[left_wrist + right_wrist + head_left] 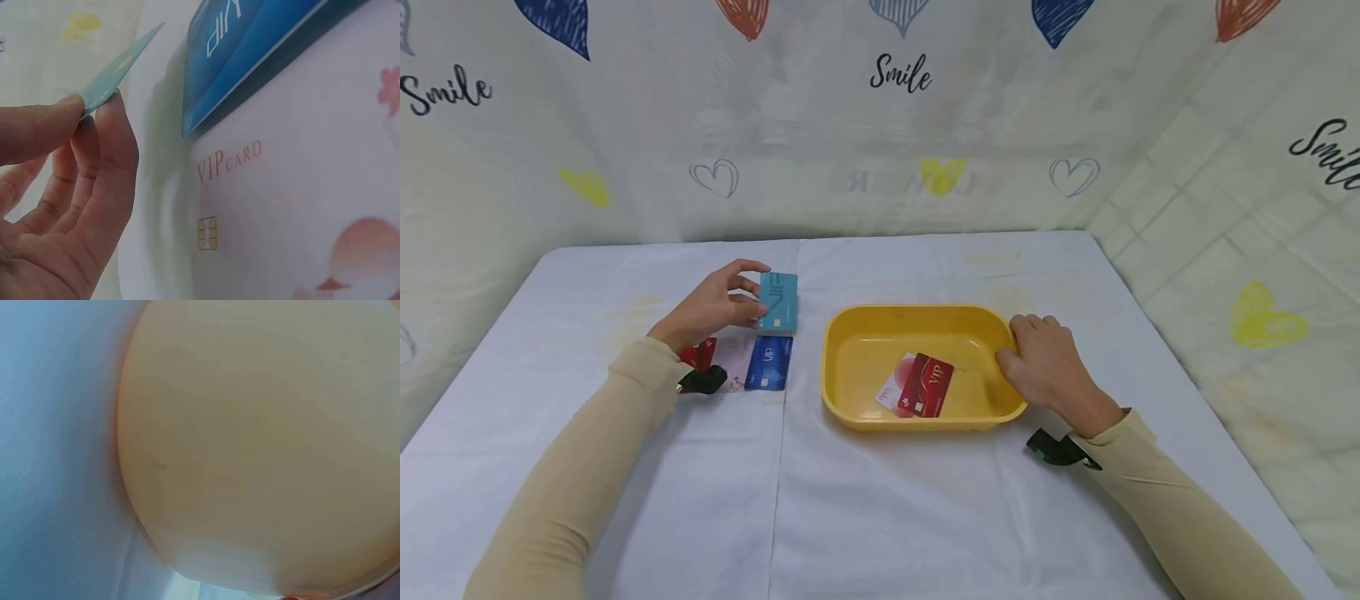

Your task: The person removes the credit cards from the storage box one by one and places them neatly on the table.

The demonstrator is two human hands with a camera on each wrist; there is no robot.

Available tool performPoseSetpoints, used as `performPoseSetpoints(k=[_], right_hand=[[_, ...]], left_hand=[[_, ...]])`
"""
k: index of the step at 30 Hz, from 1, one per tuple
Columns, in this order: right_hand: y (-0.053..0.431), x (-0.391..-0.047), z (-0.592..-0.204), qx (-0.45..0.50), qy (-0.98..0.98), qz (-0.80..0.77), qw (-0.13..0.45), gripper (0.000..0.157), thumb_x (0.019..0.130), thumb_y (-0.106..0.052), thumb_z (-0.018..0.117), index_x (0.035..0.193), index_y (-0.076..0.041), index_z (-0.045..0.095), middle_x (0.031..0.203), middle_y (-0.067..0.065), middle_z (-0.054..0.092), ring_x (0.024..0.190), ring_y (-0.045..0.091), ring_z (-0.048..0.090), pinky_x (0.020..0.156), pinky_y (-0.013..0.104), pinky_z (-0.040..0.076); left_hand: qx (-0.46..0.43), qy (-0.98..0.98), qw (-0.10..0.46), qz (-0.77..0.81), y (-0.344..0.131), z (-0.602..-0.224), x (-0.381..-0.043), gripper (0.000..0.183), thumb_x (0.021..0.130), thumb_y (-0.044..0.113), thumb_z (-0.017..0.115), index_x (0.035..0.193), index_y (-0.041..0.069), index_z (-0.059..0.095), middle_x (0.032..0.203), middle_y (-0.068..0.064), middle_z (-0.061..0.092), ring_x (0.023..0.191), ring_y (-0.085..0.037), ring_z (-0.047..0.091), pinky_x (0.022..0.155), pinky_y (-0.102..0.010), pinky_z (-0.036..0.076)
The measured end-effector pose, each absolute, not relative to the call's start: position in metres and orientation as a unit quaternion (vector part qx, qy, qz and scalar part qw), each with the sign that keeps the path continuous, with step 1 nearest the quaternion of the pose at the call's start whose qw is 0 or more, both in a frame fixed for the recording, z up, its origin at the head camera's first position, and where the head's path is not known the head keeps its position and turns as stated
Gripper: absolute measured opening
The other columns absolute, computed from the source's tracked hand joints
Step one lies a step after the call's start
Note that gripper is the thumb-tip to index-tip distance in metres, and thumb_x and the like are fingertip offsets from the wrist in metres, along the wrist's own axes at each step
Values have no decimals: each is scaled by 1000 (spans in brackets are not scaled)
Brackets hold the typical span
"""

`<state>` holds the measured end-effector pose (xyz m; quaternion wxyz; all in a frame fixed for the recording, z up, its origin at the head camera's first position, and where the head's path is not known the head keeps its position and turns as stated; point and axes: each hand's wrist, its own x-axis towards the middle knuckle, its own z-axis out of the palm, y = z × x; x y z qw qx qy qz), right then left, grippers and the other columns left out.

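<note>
A teal card (778, 302) is pinched between the thumb and fingers of my left hand (711, 304). In the left wrist view that teal card (115, 75) is tilted nearly edge-on. Below this hand lie a blue VIP card stack (767, 364), a white-pink VIP card (250, 200) and a red card (698, 354), partly covered by the hand and sleeve. My right hand (1048, 362) grips the right rim of a yellow tray (902, 329). Inside the tray, a red VIP card (927, 386) overlaps a white-pink card (891, 390). The tray's wall (262, 437) fills most of the right wrist view.
A white cloth (865, 508) covers the table, whose back edge meets a printed curtain (812, 125). Dark wrist-worn devices sit below each hand, the left one (703, 380) beside the cards and the right one (1054, 448) near the tray's corner.
</note>
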<state>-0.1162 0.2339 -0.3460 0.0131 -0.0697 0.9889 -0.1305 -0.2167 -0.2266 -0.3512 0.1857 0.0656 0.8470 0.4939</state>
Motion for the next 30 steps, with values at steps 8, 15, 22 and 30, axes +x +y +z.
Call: performPoseSetpoints(k=[8,15,22,30], right_hand=[[234,-116,-347,-72,989,-130,9,31,95,-20,45,108,4,59,93,17,60,87,35,47,79,45,37],[233,-116,-347,-68,989,-129,12,33,95,-21,45,111,5,59,96,18,61,89,36,47,81,47,38],[233,-116,-346,-69,989,-128,12,33,96,-21,45,111,5,59,96,19,60,89,36,46,80,47,37],[233,-116,-346,-67,989,-131,13,33,96,-20,44,111,6,58,96,19,60,90,36,46,81,47,38]], left_hand=[[63,849,190,490,-230,-354,-218,65,98,8,67,156,19,38,129,-16,48,99,-24,66,89,-33,64],[65,855,204,473,-231,-358,-221,69,98,11,67,159,17,35,135,-19,48,107,-29,67,93,-36,63],[59,868,214,445,-232,-359,-224,70,97,14,67,159,18,34,138,-19,47,114,-32,63,96,-35,62],[64,880,219,416,-232,-357,-226,71,97,16,69,159,17,35,139,-19,50,110,-30,65,97,-34,58]])
